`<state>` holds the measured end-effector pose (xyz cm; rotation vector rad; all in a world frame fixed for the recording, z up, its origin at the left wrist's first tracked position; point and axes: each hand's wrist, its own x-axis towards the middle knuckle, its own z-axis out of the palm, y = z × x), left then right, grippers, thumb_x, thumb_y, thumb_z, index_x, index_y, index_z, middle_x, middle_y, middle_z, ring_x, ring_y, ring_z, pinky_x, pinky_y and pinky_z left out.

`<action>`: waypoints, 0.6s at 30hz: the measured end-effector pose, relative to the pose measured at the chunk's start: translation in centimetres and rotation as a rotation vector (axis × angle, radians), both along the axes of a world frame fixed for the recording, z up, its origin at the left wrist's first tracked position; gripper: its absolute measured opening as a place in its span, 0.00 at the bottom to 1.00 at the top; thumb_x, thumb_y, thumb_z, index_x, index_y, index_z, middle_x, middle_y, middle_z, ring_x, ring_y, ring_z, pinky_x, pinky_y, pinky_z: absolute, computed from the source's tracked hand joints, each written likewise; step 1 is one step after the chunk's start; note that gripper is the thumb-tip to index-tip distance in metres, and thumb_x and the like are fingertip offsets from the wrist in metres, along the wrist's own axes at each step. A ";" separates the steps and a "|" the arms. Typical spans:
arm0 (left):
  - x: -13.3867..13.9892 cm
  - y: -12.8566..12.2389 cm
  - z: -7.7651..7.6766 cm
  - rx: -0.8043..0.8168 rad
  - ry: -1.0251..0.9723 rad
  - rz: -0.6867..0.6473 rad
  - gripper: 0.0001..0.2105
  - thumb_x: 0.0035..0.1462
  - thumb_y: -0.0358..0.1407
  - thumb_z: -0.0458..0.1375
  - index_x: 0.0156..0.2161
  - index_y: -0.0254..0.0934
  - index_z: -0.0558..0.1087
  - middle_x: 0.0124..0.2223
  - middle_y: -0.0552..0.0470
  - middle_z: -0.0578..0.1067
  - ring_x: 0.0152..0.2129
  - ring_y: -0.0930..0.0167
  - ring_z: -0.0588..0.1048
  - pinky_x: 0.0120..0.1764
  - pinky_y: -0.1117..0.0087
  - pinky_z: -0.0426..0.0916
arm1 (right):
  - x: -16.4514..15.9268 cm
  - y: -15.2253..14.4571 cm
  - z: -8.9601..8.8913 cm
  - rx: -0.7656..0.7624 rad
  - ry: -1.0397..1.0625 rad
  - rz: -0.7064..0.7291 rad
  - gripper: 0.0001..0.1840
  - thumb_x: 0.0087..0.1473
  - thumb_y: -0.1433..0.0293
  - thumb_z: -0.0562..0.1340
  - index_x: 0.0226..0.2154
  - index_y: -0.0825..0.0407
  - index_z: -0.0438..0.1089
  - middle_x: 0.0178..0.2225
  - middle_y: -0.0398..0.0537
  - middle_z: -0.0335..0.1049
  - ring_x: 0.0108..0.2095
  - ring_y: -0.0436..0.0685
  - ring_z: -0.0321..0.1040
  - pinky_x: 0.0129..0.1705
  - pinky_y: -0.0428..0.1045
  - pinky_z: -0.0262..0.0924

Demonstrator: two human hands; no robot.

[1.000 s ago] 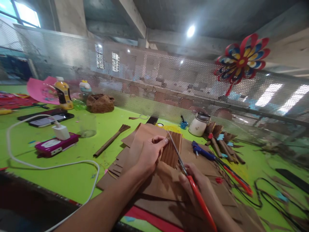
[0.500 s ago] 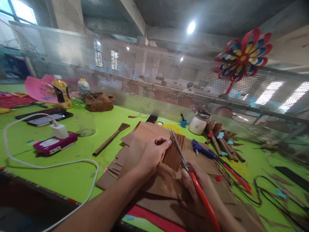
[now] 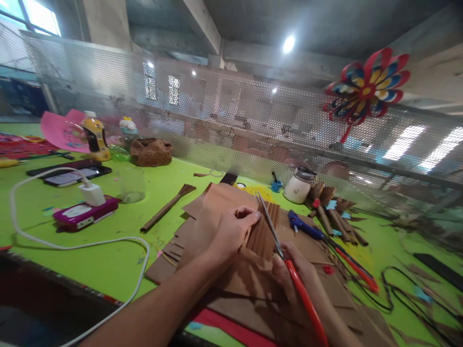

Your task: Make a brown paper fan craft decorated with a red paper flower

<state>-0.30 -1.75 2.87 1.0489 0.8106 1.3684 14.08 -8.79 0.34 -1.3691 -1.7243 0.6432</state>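
Observation:
Between the thumb and fingers of my left hand [image 3: 233, 233] is pinched the edge of a piece of brown paper [image 3: 261, 236], which has narrow parallel strips or folds along it. My right hand [image 3: 298, 272] grips scissors with red-orange handles [image 3: 304, 299]. Their metal blades point up and away, lying along the strips just right of my left thumb. Whether the blades are cutting through the paper I cannot tell. Beneath both hands lies a pile of brown paper sheets [image 3: 249, 313], some with slits along their edges.
A blue glue gun [image 3: 304, 225] and its cable lie to the right, near rolled brown paper stems [image 3: 338, 221] and a white jar [image 3: 298, 187]. At left are a paper roll [image 3: 168, 209], a clear cup [image 3: 130, 185], a purple power strip [image 3: 85, 213] and a white cable [image 3: 142, 272].
The view has shifted slightly. Both hands keep nearly the same pose, with the scissors still along the brown paper; its strips look a little more spread.

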 end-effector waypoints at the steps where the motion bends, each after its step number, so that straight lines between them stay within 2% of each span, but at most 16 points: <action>1: 0.0 0.0 0.0 0.000 0.003 -0.002 0.08 0.43 0.37 0.62 0.24 0.33 0.72 0.19 0.57 0.66 0.15 0.81 0.57 0.20 0.77 0.50 | 0.0 0.0 -0.1 -0.005 0.000 -0.001 0.21 0.53 0.53 0.51 0.39 0.53 0.62 0.19 0.39 0.58 0.19 0.49 0.54 0.21 0.44 0.49; 7: -0.1 0.0 0.0 -0.007 0.003 -0.005 0.08 0.43 0.37 0.62 0.23 0.33 0.71 0.18 0.57 0.64 0.14 0.81 0.56 0.19 0.77 0.49 | 0.0 0.1 -0.5 0.014 0.011 -0.015 0.21 0.53 0.53 0.51 0.38 0.53 0.62 0.20 0.40 0.59 0.19 0.49 0.55 0.21 0.44 0.51; 13: 0.2 -0.3 0.4 -0.029 -0.045 0.017 0.11 0.40 0.39 0.63 0.22 0.33 0.71 0.17 0.58 0.63 0.13 0.81 0.55 0.17 0.77 0.46 | -0.1 0.1 0.0 -0.014 0.070 0.045 0.21 0.55 0.53 0.48 0.39 0.52 0.62 0.21 0.42 0.64 0.20 0.51 0.60 0.23 0.45 0.55; 18: 0.4 -0.8 0.9 -0.027 -0.048 0.043 0.11 0.39 0.39 0.64 0.21 0.32 0.71 0.16 0.58 0.62 0.13 0.82 0.54 0.17 0.77 0.45 | -0.3 0.0 0.3 0.013 0.104 0.023 0.21 0.54 0.52 0.49 0.39 0.52 0.62 0.21 0.43 0.65 0.21 0.51 0.63 0.23 0.45 0.58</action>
